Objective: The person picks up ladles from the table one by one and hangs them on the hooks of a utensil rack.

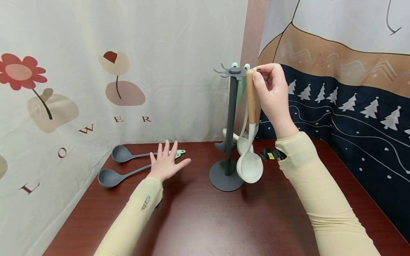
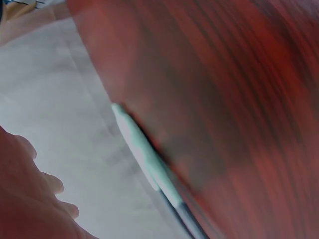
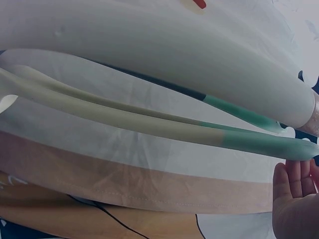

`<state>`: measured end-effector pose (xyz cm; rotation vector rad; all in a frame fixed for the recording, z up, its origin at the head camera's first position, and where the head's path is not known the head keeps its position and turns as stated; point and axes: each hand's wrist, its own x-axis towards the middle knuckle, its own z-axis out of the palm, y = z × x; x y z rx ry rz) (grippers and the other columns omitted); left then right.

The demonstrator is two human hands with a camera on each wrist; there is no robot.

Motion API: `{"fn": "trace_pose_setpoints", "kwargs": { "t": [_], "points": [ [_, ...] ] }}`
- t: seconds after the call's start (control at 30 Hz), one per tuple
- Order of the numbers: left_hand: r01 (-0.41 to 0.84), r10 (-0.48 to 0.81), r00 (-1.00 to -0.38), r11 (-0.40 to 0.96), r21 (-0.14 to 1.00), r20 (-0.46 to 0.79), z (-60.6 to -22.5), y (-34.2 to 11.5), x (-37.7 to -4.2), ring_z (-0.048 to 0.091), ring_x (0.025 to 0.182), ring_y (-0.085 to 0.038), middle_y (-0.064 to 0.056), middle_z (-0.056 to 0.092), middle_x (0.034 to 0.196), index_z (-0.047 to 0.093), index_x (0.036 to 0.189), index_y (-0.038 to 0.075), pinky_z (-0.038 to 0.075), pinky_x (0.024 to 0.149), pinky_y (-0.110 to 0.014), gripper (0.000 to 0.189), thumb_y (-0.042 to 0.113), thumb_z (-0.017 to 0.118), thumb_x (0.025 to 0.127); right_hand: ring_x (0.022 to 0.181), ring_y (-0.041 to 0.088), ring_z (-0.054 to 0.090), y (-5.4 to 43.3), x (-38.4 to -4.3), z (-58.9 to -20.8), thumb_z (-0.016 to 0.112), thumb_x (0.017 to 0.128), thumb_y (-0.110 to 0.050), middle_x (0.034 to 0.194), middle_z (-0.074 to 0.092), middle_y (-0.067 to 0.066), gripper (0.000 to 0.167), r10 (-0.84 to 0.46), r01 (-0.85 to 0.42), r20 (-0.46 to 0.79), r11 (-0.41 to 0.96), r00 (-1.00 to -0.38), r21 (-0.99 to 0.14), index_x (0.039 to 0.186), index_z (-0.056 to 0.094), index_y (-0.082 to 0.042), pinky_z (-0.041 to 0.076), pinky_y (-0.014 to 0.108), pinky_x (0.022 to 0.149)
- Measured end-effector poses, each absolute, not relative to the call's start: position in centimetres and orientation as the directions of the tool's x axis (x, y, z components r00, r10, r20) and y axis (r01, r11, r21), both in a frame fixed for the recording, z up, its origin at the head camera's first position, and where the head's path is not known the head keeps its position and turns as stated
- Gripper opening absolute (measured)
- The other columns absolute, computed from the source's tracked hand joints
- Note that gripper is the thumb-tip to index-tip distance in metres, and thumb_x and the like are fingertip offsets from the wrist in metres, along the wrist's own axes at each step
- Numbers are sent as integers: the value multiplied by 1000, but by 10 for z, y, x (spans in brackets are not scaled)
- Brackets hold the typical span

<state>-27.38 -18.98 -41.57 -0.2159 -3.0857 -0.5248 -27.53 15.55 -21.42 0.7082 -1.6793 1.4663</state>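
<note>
At the top of the utensil rack (image 1: 229,117), my right hand (image 1: 272,94) pinches the upper end of a white ladle's (image 1: 250,169) wooden handle. The ladle hangs upright, its bowl in front of the rack's round grey base. In the right wrist view, the curled fingers of the right hand (image 3: 296,199) appear beside green-ended handles (image 3: 269,144). My left hand (image 1: 164,161) is spread over the green handle ends of two grey ladles (image 1: 110,177) lying on the table. Those green handles (image 2: 147,154) show in the left wrist view too, with the left fingertips off to their left.
Several other utensils with green or wooden handles hang on the rack's far side, including a white-bowled one (image 1: 242,145). Hooks (image 1: 221,73) stick out at the rack's left. Patterned cloth (image 1: 179,71) stands behind the dark red table (image 1: 205,220).
</note>
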Motion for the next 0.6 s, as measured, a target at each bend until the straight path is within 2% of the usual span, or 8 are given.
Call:
{"fn": "trace_pose_setpoints", "kwargs": {
  "t": [0.27, 0.5, 0.6],
  "points": [
    [70, 87, -995, 951, 300, -41, -425, -212, -275, -18, 146, -41, -15, -13, 163, 0, 160, 24, -16, 104, -71, 109, 90, 31, 79, 86, 16, 52, 156, -275, -214, 56, 95, -21, 104, 55, 8, 21, 80, -816, 836, 187, -542, -547, 111, 57, -7, 45, 24, 81],
    [41, 62, -996, 957, 287, -64, -428, -227, -275, -15, 146, -45, -21, -8, 163, 4, 160, 20, -14, 103, -73, 110, 89, 32, 80, 86, 16, 52, 155, -275, -214, 56, 95, -21, 104, 55, 7, 21, 87, -813, 834, 187, -545, -551, 111, 57, -7, 45, 23, 80],
    [28, 52, -995, 961, 275, -80, -428, -234, -275, -11, 146, -48, -24, -2, 162, 9, 160, 18, -13, 103, -74, 111, 90, 32, 80, 86, 16, 52, 155, -274, -214, 56, 95, -21, 104, 55, 7, 22, 88, -810, 832, 192, -549, -554, 111, 57, -7, 45, 23, 80]
  ]
}}
